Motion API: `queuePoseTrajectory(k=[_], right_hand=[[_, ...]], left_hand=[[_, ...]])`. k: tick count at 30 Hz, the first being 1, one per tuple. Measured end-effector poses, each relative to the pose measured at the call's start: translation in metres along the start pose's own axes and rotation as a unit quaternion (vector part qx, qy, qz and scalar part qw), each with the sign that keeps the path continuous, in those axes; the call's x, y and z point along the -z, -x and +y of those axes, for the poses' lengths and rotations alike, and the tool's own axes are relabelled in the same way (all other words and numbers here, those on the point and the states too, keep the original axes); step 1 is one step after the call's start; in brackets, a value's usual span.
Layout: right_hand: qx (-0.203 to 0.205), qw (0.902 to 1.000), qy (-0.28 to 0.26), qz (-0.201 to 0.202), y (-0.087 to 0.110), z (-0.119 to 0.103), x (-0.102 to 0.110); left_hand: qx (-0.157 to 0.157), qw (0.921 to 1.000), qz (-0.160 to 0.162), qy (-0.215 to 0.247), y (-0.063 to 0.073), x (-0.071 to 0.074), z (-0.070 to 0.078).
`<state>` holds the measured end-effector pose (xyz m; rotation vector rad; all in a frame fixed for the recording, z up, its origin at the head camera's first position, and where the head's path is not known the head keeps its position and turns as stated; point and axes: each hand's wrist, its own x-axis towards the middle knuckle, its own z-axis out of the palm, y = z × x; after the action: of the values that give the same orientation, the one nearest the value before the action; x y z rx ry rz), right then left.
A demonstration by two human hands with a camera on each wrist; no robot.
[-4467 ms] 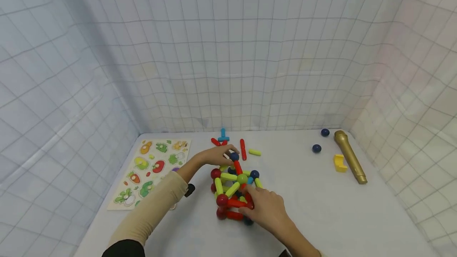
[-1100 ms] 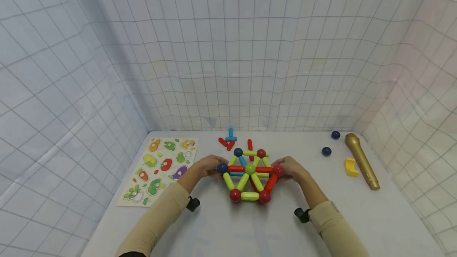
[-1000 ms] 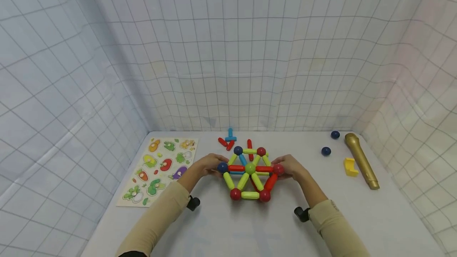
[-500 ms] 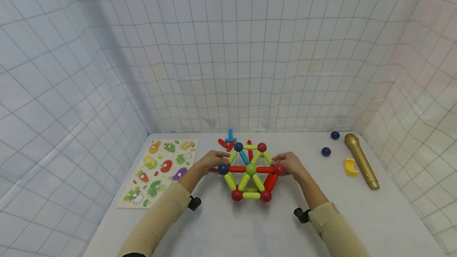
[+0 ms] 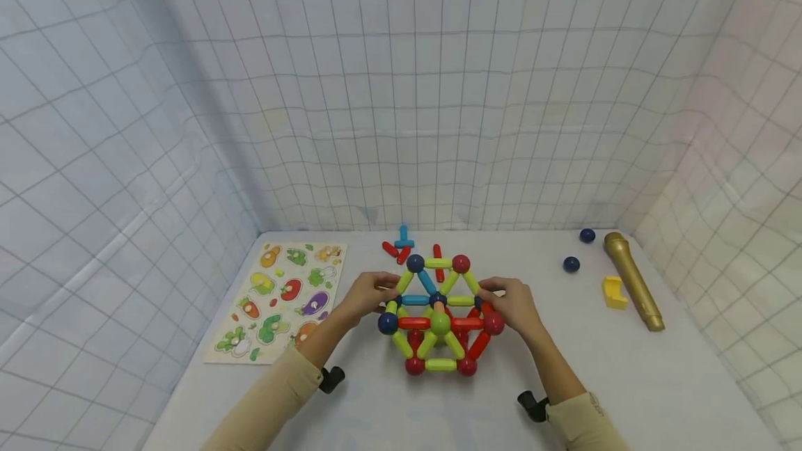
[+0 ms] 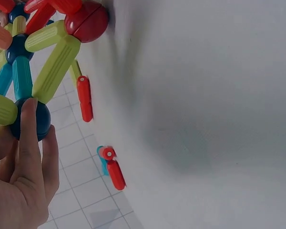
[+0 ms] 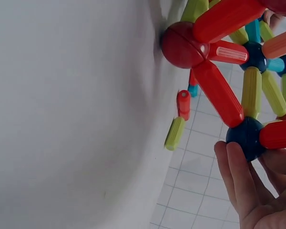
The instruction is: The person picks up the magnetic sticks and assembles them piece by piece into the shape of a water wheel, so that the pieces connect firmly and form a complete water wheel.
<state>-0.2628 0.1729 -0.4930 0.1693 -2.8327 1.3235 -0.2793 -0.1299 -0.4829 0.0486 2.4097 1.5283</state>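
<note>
Both hands hold a ball-and-stick magnetic model (image 5: 441,323) of red, dark blue and green balls joined by red, lime and blue rods. It stands tilted over the middle of the white table. My left hand (image 5: 370,294) pinches a dark blue ball (image 6: 44,119) on the model's left side, fingers bent round it in the left wrist view. On the opposite side, my right hand (image 5: 514,303) grips another dark blue ball (image 7: 245,136) between thumb and fingers. A red ball (image 7: 183,45) at the model's lower edge is close over the tabletop.
A vegetable puzzle board (image 5: 276,305) lies at the left. Behind the model are loose red rods (image 5: 390,249) and blue rods (image 5: 404,243). At the right lie two dark blue balls (image 5: 571,264), a yellow block (image 5: 614,293) and a gold microphone-shaped toy (image 5: 633,280). Gridded cloth walls surround the table.
Earlier my left hand was at a top blue ball and my right at the near side; now they hold opposite sides. The model has turned and tipped, showing its inner blue ball.
</note>
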Motion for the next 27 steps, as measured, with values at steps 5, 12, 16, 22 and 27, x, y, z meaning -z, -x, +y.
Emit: queuePoseTrajectory(k=[5, 12, 16, 22, 27], right_hand=[[0.013, 0.9995, -0.023, 0.019, 0.012, -0.003, -0.001], [0.039, 0.9971, -0.024, 0.061, 0.034, 0.0, -0.006], [0.071, 0.9927, -0.026, 0.093, 0.044, 0.0, -0.007], [0.112, 0.9849, -0.029, 0.128, 0.055, 0.002, -0.013], [0.134, 0.9801, -0.031, 0.143, 0.058, 0.005, -0.017]], left_hand=[[-0.046, 0.9985, 0.028, -0.01, 0.015, -0.006, -0.002], [-0.095, 0.9911, 0.07, -0.062, 0.039, -0.018, -0.006], [-0.118, 0.9865, 0.085, -0.075, 0.049, -0.022, -0.006], [-0.175, 0.9698, 0.133, -0.105, 0.063, -0.031, -0.015], [-0.206, 0.9602, 0.15, -0.114, 0.065, -0.036, -0.02]])
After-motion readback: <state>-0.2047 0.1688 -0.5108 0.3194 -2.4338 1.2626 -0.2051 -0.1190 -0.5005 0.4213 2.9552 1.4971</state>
